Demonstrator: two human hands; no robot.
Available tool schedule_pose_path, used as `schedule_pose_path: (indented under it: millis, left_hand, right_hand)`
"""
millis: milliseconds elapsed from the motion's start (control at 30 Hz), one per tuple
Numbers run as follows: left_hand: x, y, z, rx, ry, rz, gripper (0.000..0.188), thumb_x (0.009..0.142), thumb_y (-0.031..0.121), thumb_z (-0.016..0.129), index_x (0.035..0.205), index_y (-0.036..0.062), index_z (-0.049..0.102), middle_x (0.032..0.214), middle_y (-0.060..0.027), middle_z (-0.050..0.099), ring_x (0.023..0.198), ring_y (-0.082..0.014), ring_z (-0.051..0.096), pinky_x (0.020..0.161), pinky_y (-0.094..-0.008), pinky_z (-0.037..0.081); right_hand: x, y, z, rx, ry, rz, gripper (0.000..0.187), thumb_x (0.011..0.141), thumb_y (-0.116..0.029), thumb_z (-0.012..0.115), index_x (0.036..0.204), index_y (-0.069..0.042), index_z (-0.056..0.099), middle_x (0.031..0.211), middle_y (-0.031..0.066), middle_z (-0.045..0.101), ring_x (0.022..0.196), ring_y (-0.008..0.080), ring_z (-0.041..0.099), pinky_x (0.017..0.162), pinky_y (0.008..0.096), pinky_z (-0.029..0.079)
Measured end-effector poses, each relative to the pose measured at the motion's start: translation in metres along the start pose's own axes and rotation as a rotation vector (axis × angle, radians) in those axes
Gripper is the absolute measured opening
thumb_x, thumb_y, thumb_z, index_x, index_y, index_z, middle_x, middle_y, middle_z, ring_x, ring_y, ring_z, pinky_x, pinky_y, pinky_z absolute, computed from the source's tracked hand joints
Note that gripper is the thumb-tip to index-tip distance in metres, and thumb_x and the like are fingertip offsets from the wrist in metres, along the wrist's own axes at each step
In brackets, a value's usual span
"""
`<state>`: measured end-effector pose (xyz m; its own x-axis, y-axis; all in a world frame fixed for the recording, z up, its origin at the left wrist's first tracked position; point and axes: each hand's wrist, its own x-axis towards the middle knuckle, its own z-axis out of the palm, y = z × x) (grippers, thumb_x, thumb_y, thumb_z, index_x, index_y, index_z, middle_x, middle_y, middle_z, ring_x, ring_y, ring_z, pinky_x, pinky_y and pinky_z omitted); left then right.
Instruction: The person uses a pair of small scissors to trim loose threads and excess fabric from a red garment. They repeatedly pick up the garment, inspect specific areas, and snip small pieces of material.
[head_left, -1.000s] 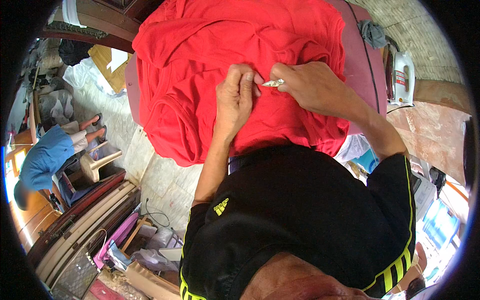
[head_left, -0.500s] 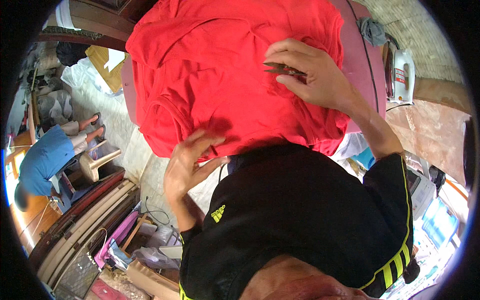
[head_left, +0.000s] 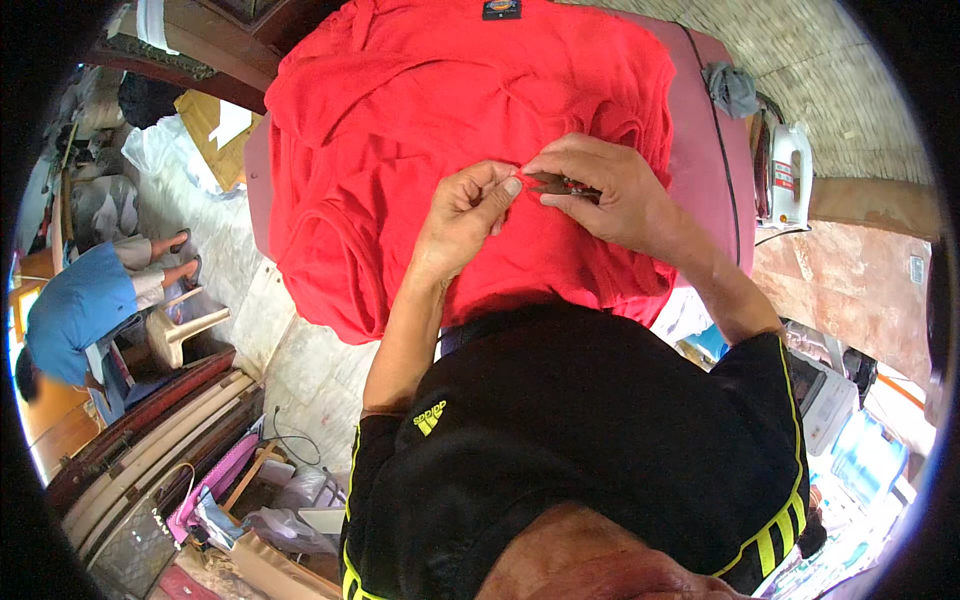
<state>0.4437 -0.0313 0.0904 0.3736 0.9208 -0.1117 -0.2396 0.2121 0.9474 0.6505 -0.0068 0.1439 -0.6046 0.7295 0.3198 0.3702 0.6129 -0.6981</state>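
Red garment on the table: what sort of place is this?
Perhaps a home or small workshop for clothes: the red garment lies over a pink table, and the right hand holds small scissors.

Garment point(head_left: 420, 120) on table point(head_left: 700, 160), rag point(head_left: 731, 90) right

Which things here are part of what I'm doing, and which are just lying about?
Apparently part of the job:
small dark snips, in your right hand
red garment, beneath your left hand
pink surface, under the garment

Seemingly lying about:
grey cloth, upper right
plastic bag
white sheet
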Motion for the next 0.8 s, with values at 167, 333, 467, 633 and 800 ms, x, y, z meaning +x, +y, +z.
schedule_pose_path:
  millis: [167, 333, 467, 633, 800]
  left_hand:
    - [0.005, -0.010, -0.007, -0.201, -0.081, -0.042, 0.014, 0.100, 0.015, 0.055, 0.103, 0.0046, 0.064, 0.070, 0.0052, 0.052, 0.054, -0.0043, 0.040, 0.050, -0.0204, 0.032]
    - [0.005, -0.007, 0.008, -0.199, 0.027, 0.020, 0.012, 0.098, 0.009, 0.058, 0.109, 0.0045, 0.061, 0.075, 0.0052, 0.053, 0.054, -0.0027, 0.039, 0.049, -0.0193, 0.031]
    - [0.003, -0.008, 0.014, -0.057, 0.051, 0.126, 0.017, 0.095, 0.003, 0.060, 0.112, 0.0034, 0.060, 0.076, 0.0057, 0.054, 0.054, -0.0009, 0.039, 0.048, -0.0185, 0.031]
    - [0.006, -0.016, 0.007, -0.096, 0.060, 0.065, 0.015, 0.095, 0.004, 0.062, 0.110, 0.0036, 0.062, 0.070, 0.0068, 0.052, 0.053, -0.0005, 0.040, 0.047, -0.0183, 0.031]
    - [0.005, -0.021, 0.007, -0.169, 0.064, 0.083, 0.014, 0.095, 0.007, 0.063, 0.109, 0.0043, 0.063, 0.066, 0.0079, 0.050, 0.052, -0.0002, 0.039, 0.046, -0.0184, 0.030]
  right_hand:
    - [0.000, 0.009, 0.006, -0.077, -0.012, -0.083, 0.026, 0.080, 0.002, 0.068, 0.104, -0.002, 0.063, 0.093, 0.0097, 0.063, 0.079, 0.0237, 0.065, 0.069, 0.0317, 0.053]
    - [0.008, 0.008, 0.002, -0.122, -0.026, -0.020, 0.017, 0.083, -0.001, 0.063, 0.099, -0.002, 0.057, 0.090, 0.0123, 0.060, 0.072, 0.0275, 0.062, 0.063, 0.0354, 0.049]
    - [0.014, 0.012, -0.001, -0.080, -0.055, 0.022, 0.012, 0.089, -0.005, 0.060, 0.099, -0.002, 0.055, 0.088, 0.0138, 0.058, 0.072, 0.0287, 0.060, 0.063, 0.0358, 0.046]
    - [0.017, -0.007, -0.013, 0.043, -0.042, 0.230, 0.020, 0.092, -0.021, 0.061, 0.100, -0.005, 0.055, 0.082, 0.0146, 0.063, 0.080, 0.0347, 0.065, 0.068, 0.0425, 0.049]
    - [0.011, -0.005, -0.029, -0.082, -0.179, 0.209, 0.021, 0.093, -0.023, 0.061, 0.103, -0.005, 0.055, 0.085, 0.0145, 0.066, 0.082, 0.0346, 0.066, 0.071, 0.0434, 0.050]
